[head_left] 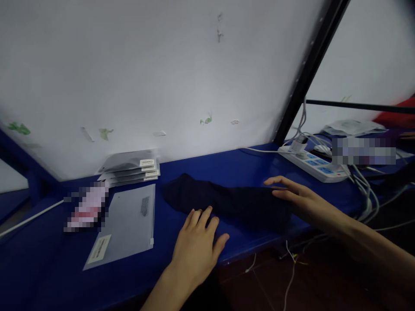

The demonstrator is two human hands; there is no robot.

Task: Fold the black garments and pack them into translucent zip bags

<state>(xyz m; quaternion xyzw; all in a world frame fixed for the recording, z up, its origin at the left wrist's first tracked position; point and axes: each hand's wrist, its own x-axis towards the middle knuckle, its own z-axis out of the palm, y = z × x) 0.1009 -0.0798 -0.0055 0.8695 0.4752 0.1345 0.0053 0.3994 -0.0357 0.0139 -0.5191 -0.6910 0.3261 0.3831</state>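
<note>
A dark navy garment, like a long sock or stocking (227,199), lies stretched flat across the blue table (246,166). My left hand (198,239) rests flat at its near edge, fingers spread, fingertips touching the cloth. My right hand (296,196) lies open on the garment's right end, fingers stretched to the left. Neither hand grips anything.
An empty clear zip bag (125,224) with a label lies to the left. A stack of packed bags (131,168) sits by the white wall. A white power strip (313,164) with several cables is at the right, beside a black post (308,69). The table's front edge runs just under my left hand.
</note>
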